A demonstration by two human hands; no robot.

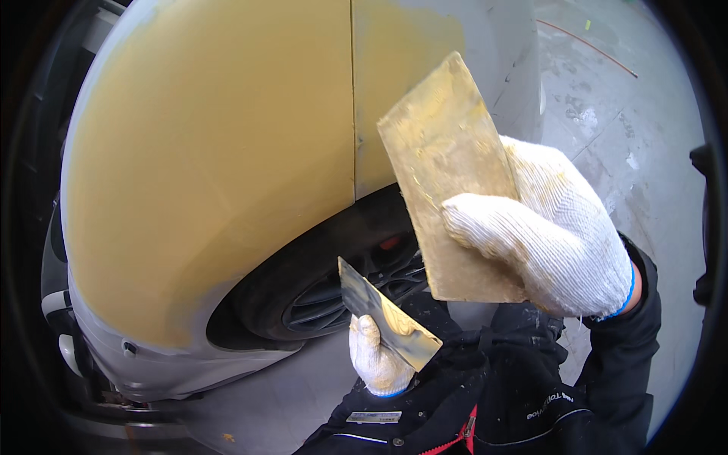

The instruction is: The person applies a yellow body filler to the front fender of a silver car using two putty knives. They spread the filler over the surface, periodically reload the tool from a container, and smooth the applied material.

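Observation:
In my white-gloved right hand (557, 227) is a wide, rectangular beige spreader plate (440, 129) smeared with pale yellow filler, held up at the right with my thumb across its face. Lower down, my gloved left hand (371, 356) grips a smaller dark spreader blade (387, 318) with a glossy dab of yellow putty near its end. Beside both stands a car body panel (212, 129) largely coated in matte yellow filler over grey, with a vertical seam running down to the wheel arch. The right plate covers part of the panel from my view.
Under the arch sits a black wheel (307, 299) with a dark rim. A grey bumper (152, 368) curves along the lower left. The grey floor (607, 129) shows at the right, with a thin orange line (588, 48) on it. My dark jacket fills the bottom edge.

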